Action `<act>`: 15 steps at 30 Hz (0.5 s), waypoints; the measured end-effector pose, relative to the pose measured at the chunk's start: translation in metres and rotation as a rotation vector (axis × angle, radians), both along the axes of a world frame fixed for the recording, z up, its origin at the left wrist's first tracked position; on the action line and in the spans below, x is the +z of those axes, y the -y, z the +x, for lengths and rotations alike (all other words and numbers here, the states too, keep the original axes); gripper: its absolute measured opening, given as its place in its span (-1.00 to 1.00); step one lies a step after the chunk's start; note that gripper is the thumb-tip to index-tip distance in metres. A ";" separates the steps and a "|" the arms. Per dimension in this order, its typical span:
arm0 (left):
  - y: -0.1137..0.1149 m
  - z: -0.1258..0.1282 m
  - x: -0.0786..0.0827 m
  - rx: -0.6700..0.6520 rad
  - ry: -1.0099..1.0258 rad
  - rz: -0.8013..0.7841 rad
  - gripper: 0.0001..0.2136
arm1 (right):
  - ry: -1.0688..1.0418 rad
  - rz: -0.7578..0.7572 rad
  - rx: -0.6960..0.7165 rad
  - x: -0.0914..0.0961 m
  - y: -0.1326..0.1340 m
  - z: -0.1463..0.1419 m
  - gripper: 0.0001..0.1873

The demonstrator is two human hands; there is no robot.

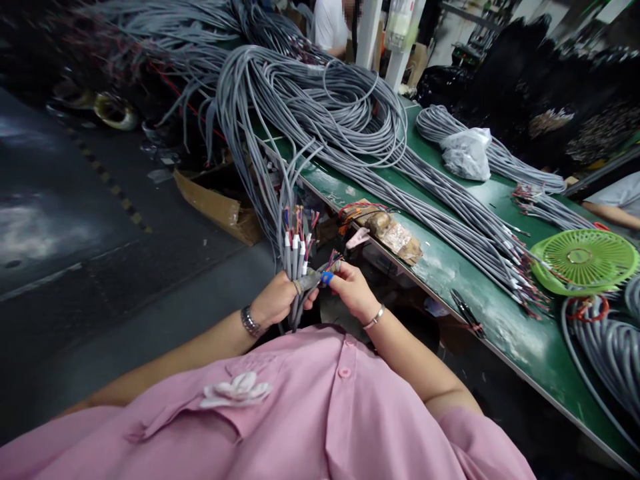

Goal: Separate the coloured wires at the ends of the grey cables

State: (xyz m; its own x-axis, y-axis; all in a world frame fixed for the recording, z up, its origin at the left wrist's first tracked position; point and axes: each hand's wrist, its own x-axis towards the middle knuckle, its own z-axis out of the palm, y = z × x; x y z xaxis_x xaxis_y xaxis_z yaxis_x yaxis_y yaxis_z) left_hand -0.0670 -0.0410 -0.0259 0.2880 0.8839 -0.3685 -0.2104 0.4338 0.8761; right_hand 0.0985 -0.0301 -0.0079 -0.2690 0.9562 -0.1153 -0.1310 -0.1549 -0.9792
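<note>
My left hand [280,299] is closed around a bundle of grey cables [296,263] held upright close to my body. White sleeves and bare coloured wires [299,223] top these cable ends. At the bundle's right side, my right hand [353,290] pinches the end of a single grey cable, whose coloured wires [334,256] fan out above the fingers. Blue tape [327,277] wraps my right thumb, and some fingertips on both hands have greyish coverings. The held cables run up toward a large coil of grey cable [320,107] on the green table.
The green table [440,260] stretches diagonally on my right, bearing more cable bundles, a green fan [583,260], a plastic bag [467,153], black pliers [467,313] and a taped block [395,237]. A cardboard box [220,207] sits below. Other people [327,27] are near the table.
</note>
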 end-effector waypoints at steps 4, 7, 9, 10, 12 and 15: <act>0.001 0.005 0.000 -0.003 -0.096 0.109 -0.64 | -0.006 -0.022 -0.061 -0.002 0.000 0.006 -0.73; 0.004 0.007 0.002 -0.007 -0.155 0.145 -0.61 | 0.024 -0.050 -0.098 -0.001 -0.001 0.010 -0.69; 0.002 0.007 0.005 -0.020 -0.163 0.129 -0.62 | 0.048 -0.067 -0.115 0.001 -0.003 0.012 -0.67; 0.001 0.007 0.006 -0.043 -0.153 0.107 -0.66 | 0.052 -0.070 -0.121 0.002 -0.004 0.012 -0.67; -0.004 0.006 0.010 -0.117 -0.113 0.054 -0.73 | 0.049 -0.069 -0.123 0.003 -0.006 0.011 -0.67; -0.011 0.005 0.013 -0.202 -0.066 0.031 -0.78 | 0.048 -0.059 -0.110 0.003 -0.006 0.011 -0.67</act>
State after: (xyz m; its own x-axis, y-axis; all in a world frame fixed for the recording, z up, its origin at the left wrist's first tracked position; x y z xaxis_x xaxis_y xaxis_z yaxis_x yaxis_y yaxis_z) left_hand -0.0617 -0.0298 -0.0129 0.4365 0.8219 -0.3660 -0.0635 0.4339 0.8987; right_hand 0.1091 -0.0238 -0.0047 -0.1555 0.9708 -0.1825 -0.1032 -0.1997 -0.9744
